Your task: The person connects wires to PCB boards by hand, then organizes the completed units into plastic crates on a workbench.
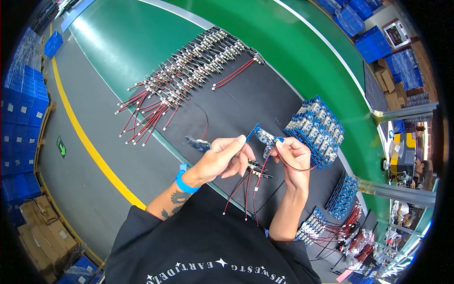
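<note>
In front of my chest, my right hand (294, 160) pinches a blue circuit board (266, 138) with pale parts on it. A dark red wire (299, 169) loops below that hand. My left hand (228, 158), with a blue band (184, 182) on its wrist, closes thumb and finger on a narrow blue strip (253, 131) that stands up beside the board. Whether strip and board still join, I cannot tell. Beneath my hands lie several small boards (257, 168) with red wires hanging toward me. A blue piece (197, 143) shows left of my left hand.
Rows of wired boards (189, 66) cover the far left of the dark table (255, 99). To the right stand a stack of blue boards (317, 130) and a smaller one (342, 195). More boards with red wires (326, 227) lie near right. Blue bins (23, 113) stand beyond the aisle.
</note>
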### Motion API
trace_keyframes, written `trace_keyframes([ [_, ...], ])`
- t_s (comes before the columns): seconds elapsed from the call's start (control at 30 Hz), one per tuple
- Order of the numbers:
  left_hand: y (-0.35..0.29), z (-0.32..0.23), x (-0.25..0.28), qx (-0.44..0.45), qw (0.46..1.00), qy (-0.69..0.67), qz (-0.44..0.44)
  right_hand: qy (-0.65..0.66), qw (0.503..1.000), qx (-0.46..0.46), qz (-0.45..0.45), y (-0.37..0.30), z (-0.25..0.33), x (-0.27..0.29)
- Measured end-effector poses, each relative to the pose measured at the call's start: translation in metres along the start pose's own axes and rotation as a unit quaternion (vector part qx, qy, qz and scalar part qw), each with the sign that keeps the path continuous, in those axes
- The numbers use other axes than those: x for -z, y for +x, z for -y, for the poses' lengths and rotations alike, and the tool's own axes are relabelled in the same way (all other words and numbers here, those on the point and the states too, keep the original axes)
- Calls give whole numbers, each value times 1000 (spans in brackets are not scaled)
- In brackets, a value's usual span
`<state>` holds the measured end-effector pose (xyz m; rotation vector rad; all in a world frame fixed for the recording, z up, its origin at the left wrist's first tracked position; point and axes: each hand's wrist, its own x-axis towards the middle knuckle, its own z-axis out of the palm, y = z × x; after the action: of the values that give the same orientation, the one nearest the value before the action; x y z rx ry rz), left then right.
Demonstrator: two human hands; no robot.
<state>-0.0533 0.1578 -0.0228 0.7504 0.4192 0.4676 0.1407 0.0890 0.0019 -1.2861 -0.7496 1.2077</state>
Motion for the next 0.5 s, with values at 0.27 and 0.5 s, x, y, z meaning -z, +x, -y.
trace_keyframes([
  [0.27, 27, 5, -5, -56, 990, 78, -102, -59, 995, 1, -81, -7, -4, 2],
  [0.5, 21, 3, -13, -151, 964, 216, 24, -76, 997, 26, 4, -21, 9, 21],
])
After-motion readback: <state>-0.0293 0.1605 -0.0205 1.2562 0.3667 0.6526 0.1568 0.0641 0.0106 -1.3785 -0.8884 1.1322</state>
